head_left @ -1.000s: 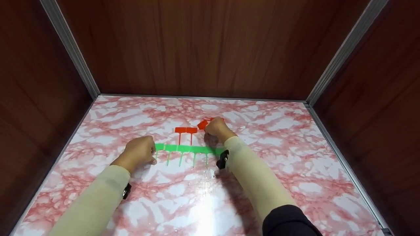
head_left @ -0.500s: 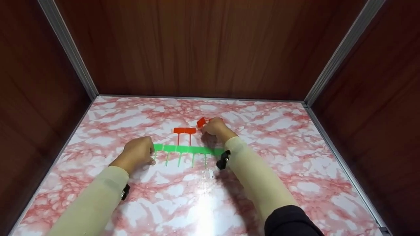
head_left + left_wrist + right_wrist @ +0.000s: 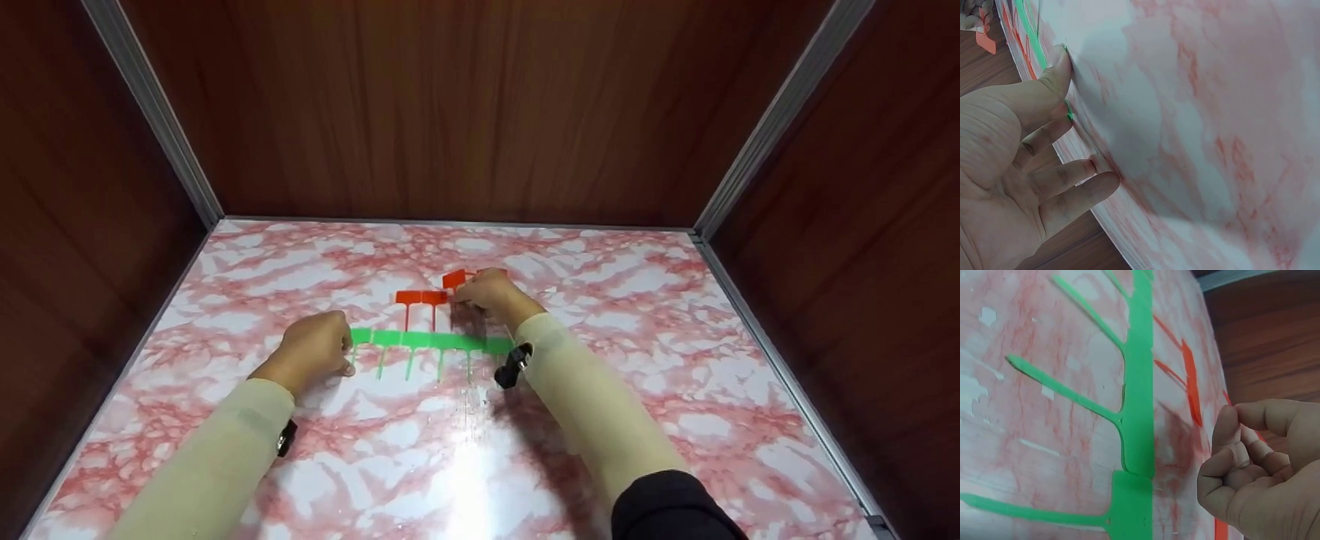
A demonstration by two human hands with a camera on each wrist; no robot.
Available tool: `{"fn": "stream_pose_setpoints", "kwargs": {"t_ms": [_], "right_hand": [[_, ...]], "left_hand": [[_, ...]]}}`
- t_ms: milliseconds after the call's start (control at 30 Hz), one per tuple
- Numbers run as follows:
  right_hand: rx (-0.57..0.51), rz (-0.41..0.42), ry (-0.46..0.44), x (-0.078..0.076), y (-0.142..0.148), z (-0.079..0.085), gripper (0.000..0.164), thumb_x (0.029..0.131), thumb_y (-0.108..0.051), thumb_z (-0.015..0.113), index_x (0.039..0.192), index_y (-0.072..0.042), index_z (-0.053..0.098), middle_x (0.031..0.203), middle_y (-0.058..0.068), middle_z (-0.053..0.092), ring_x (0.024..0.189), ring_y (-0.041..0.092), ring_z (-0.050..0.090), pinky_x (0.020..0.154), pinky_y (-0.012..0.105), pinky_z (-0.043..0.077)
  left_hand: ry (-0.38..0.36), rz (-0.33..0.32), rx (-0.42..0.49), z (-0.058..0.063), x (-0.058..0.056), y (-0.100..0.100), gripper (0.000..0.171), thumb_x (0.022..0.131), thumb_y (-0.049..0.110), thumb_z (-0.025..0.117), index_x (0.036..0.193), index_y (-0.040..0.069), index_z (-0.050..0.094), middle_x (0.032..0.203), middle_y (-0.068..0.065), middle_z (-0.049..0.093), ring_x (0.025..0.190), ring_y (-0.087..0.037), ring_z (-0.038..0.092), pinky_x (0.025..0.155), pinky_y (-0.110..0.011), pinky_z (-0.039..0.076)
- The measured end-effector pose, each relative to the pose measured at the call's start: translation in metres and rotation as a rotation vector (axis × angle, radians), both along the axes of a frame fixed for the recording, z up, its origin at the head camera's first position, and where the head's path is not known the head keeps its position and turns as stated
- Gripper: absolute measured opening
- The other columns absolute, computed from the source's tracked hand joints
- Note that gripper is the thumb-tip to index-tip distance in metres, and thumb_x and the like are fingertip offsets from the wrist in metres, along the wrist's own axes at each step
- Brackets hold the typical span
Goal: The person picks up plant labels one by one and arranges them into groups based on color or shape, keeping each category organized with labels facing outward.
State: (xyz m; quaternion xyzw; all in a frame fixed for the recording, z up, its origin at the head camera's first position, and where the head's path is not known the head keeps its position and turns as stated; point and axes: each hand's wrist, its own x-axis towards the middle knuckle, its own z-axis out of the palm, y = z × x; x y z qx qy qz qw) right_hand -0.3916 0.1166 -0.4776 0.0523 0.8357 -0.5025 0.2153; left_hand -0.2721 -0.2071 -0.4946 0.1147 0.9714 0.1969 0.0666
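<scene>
Several green T-shaped plant labels (image 3: 420, 340) lie side by side in a row, heads joined end to end, thin stems toward me. My left hand (image 3: 313, 346) rests at the row's left end; in the left wrist view its thumb and forefinger touch green plastic (image 3: 1069, 115), fingers mostly straight. Beyond the row, two red T-shaped labels (image 3: 421, 297) lie head against head. My right hand (image 3: 491, 290) pinches another red label (image 3: 454, 279) between thumb and forefinger, just above and right of that pair. The hand hides most of its stem.
More red plastic (image 3: 496, 272) shows behind my right hand. The tabletop (image 3: 360, 465) has a red and white marbled pattern. Dark wood panels (image 3: 465, 112) with grey metal edging (image 3: 165, 127) stand at the back and both sides.
The red label in my right hand has turned more level and shifted slightly left, toward the red pair. My left hand stays at the green row's end.
</scene>
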Motion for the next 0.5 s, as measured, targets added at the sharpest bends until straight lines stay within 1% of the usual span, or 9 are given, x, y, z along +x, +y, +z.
{"fn": "stream_pose_setpoints", "kwargs": {"t_ms": [100,167,200,300,367,500], "right_hand": [[-0.081,0.015,-0.011,0.005,0.001,0.001,0.016,0.101,-0.013,0.081,0.099,0.002,0.086,0.076,0.003,0.071,0.069,0.018,0.061,0.069,0.032,0.055],[-0.131,0.01,-0.036,0.007,0.002,0.002,0.018,0.102,-0.012,0.08,0.103,0.005,0.086,0.076,0.005,0.072,0.067,0.02,0.061,0.067,0.033,0.055],[-0.14,0.003,-0.045,0.008,0.002,0.002,0.018,0.103,-0.012,0.079,0.104,0.005,0.086,0.076,0.005,0.072,0.066,0.02,0.06,0.067,0.032,0.055],[-0.142,-0.028,-0.07,0.009,0.002,0.0,0.02,0.104,-0.017,0.08,0.101,0.002,0.087,0.076,0.005,0.073,0.065,0.02,0.062,0.065,0.033,0.056],[-0.12,-0.048,-0.081,0.01,0.003,-0.001,0.022,0.104,-0.02,0.081,0.099,0.001,0.087,0.075,0.006,0.073,0.065,0.02,0.063,0.064,0.034,0.057],[-0.101,-0.068,-0.103,0.014,0.006,-0.003,0.021,0.103,-0.019,0.081,0.098,0.0,0.087,0.074,0.006,0.073,0.066,0.02,0.062,0.063,0.034,0.054]], "left_hand": [[-0.02,0.0,0.011,0.002,0.001,0.001,0.036,0.084,0.015,0.102,0.111,0.002,0.082,0.116,-0.011,0.081,0.111,-0.037,0.077,0.101,-0.06,0.064],[-0.034,0.001,0.017,0.002,0.001,0.001,0.038,0.085,0.015,0.102,0.114,0.001,0.082,0.118,-0.011,0.08,0.114,-0.039,0.077,0.102,-0.06,0.063],[-0.039,0.002,0.019,0.003,0.002,0.001,0.039,0.085,0.015,0.102,0.115,0.001,0.082,0.119,-0.012,0.081,0.116,-0.04,0.077,0.103,-0.061,0.063],[-0.039,0.004,0.02,0.003,0.002,0.0,0.041,0.085,0.015,0.102,0.117,0.0,0.082,0.121,-0.013,0.081,0.118,-0.041,0.077,0.104,-0.061,0.063],[-0.033,0.001,0.02,0.003,0.002,0.0,0.04,0.085,0.015,0.102,0.117,0.0,0.082,0.12,-0.013,0.081,0.117,-0.041,0.077,0.104,-0.061,0.063],[-0.028,0.004,0.016,0.002,0.002,0.0,0.04,0.085,0.015,0.102,0.116,0.001,0.081,0.118,-0.012,0.081,0.114,-0.039,0.077,0.102,-0.061,0.063]]}}
